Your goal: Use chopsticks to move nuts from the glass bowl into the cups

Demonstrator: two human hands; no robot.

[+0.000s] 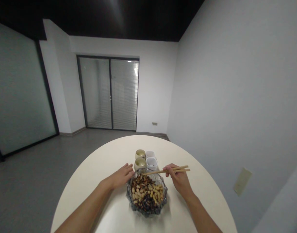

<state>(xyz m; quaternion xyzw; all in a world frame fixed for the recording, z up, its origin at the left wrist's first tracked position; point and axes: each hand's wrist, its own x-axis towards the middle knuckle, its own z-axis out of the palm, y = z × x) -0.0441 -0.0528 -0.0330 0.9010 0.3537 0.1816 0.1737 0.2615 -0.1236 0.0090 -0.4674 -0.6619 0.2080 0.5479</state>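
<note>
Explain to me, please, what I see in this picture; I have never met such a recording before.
There is no machine here: a person works with two bare hands. The one picture comes from a camera on the person's head, looking forward and down. On the round pale table stands a glass bowl with brown seeds, pale nuts, peanuts and dark seeds. Beyond it are two yellowish cups and two white containers. The right hand holds chopsticks, their tips over the bowl. The left hand is at the bowl's rim.
</note>
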